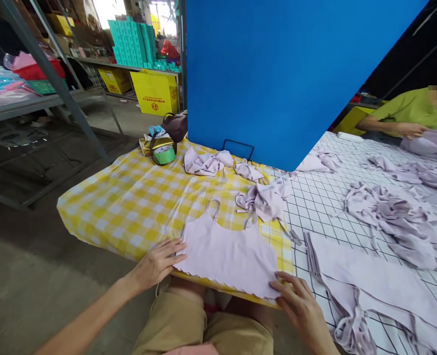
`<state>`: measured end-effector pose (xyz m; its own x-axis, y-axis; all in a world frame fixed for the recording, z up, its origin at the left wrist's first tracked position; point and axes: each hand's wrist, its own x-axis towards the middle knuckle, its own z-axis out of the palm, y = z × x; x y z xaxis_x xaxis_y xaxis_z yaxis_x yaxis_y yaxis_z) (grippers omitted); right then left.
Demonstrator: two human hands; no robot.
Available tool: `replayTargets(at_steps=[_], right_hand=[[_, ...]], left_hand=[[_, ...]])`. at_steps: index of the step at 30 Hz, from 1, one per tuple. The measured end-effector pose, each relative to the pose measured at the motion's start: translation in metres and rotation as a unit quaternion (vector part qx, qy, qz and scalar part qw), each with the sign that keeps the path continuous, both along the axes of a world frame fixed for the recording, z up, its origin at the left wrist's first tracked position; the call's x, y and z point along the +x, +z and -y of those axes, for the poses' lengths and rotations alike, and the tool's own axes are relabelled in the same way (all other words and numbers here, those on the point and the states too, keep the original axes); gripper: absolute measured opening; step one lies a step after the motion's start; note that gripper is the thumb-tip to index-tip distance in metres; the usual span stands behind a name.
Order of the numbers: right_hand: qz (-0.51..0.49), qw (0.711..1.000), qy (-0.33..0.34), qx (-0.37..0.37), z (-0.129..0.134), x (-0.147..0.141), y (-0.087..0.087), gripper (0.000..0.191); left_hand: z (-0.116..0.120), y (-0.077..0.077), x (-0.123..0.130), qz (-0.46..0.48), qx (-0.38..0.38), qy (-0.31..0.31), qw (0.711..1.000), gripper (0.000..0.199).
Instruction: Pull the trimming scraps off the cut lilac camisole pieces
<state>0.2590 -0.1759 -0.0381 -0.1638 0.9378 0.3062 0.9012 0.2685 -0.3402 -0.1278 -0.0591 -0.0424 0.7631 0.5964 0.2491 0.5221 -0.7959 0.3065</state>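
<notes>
A pale lilac camisole top [227,251] lies flat before me at the table's near edge, its thin straps pointing away and its wavy hem toward me. My left hand [159,261] rests on its left side with the fingers stretched out. At the lower right corner, my right hand [297,298] touches the fabric with its fingertips, fingers apart. Just beyond the top lies a crumpled lilac garment [266,199]. To the right is a stack of flat lilac garments [373,281], with straps bunched at its near side.
A yellow checked cloth [111,207] covers my side of the table. Behind it stands a large blue board [277,74]. Green tape [164,154] lies at the far left. More lilac garments [391,212] are heaped at right, where another person's hand [412,129] holds fabric.
</notes>
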Motion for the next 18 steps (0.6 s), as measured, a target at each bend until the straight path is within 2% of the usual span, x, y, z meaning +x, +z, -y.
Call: replayTargets(at_steps=[3,5,7,10,14,16,18], right_hand=[[-0.045,0.999,-0.015,-0.015,-0.001,-0.002,0.002,0.019],[-0.086,0.995,-0.039,-0.016,-0.001,-0.004,0.008,0.02],[-0.141,0.987,-0.076,-0.016,-0.002,-0.004,0.02,0.02],[-0.252,0.958,-0.139,0.012,0.001,0.0,0.048,0.014],[-0.353,0.903,-0.227,0.095,0.022,0.017,0.093,0.011],[-0.346,0.88,-0.3,0.127,0.044,0.033,0.111,0.013],[-0.308,0.863,-0.377,0.134,0.073,0.052,0.121,0.014]], left_hand=[[-0.001,-0.002,-0.001,0.006,-0.016,0.005,1.0,0.046],[-0.004,0.003,-0.001,0.029,-0.027,0.009,0.999,0.045],[-0.008,0.015,0.003,0.069,-0.042,0.012,0.997,0.044],[-0.018,0.049,0.02,0.14,-0.093,0.025,0.985,0.037],[-0.026,0.099,0.069,0.21,-0.217,0.035,0.953,0.024],[-0.024,0.113,0.101,0.236,-0.277,0.013,0.931,0.023],[-0.017,0.116,0.135,0.254,-0.34,-0.003,0.906,0.025]])
